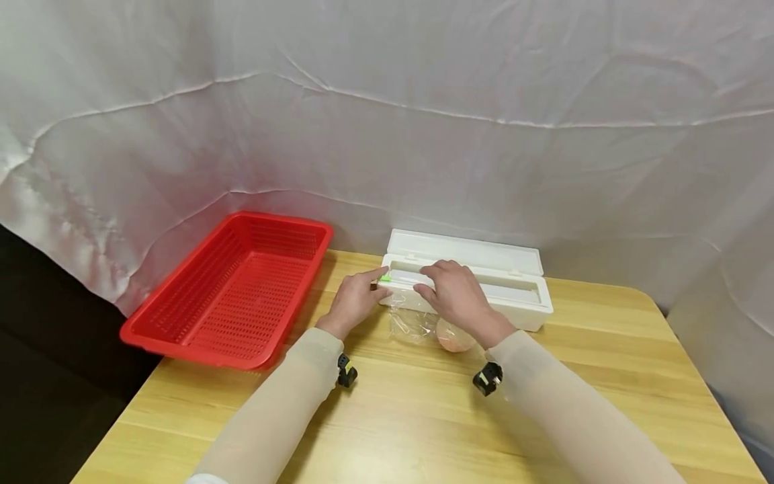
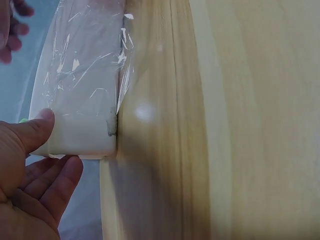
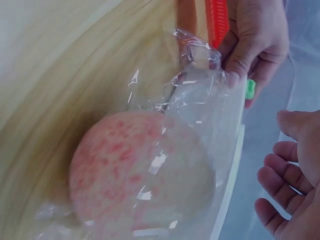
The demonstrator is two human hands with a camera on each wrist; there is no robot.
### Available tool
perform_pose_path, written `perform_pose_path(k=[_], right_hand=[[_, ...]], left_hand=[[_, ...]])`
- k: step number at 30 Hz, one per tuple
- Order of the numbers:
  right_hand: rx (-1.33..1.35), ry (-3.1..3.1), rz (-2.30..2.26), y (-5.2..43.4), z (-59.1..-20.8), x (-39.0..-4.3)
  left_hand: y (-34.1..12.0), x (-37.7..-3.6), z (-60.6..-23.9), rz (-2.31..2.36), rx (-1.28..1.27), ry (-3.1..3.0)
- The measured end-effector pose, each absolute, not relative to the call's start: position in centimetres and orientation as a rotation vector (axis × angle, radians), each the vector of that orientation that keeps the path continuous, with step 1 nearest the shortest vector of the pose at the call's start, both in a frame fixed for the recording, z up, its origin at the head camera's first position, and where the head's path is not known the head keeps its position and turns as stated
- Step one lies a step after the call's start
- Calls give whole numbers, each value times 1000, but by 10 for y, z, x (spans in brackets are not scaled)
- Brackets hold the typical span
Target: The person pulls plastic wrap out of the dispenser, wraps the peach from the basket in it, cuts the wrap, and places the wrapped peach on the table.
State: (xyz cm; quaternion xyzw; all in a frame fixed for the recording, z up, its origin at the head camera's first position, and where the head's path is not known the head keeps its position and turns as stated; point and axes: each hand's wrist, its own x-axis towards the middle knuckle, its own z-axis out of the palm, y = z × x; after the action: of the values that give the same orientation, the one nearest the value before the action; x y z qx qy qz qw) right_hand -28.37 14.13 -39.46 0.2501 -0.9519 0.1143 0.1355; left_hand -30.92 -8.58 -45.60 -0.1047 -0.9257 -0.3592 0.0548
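Observation:
A long white cling film dispenser (image 1: 520, 310) stands on the table with its lid (image 1: 471, 252) raised at the back. My left hand (image 1: 353, 299) grips its left end, thumb on the front side and fingers at the end face, close to a small green slider (image 3: 250, 89). Clear cling film (image 2: 92, 65) hangs from the dispenser's front. Under this film lies a round pink-mottled fruit (image 3: 125, 165), partly behind my right wrist in the head view. Over the middle of the dispenser is my right hand (image 1: 455, 292), fingers loosely bent and holding nothing.
A red slotted plastic basket (image 1: 290, 316) sits at the left of the wooden table (image 1: 387, 417), its near left corner past the table edge. Behind everything hangs a pale grey cloth (image 1: 423, 168). Black wrist cameras (image 1: 487, 378) are strapped to both wrists.

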Motion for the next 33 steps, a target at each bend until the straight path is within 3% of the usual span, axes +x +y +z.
perform_pose_path(k=[19,33], right_hand=[[768,-2817,408,82,-408,-315],[680,-2799,357,68,-415,-316]], left_hand=[[-83,-308,-460,-1030,-300,-2779],[-84,-309,-462,-1072,-310,-2745]])
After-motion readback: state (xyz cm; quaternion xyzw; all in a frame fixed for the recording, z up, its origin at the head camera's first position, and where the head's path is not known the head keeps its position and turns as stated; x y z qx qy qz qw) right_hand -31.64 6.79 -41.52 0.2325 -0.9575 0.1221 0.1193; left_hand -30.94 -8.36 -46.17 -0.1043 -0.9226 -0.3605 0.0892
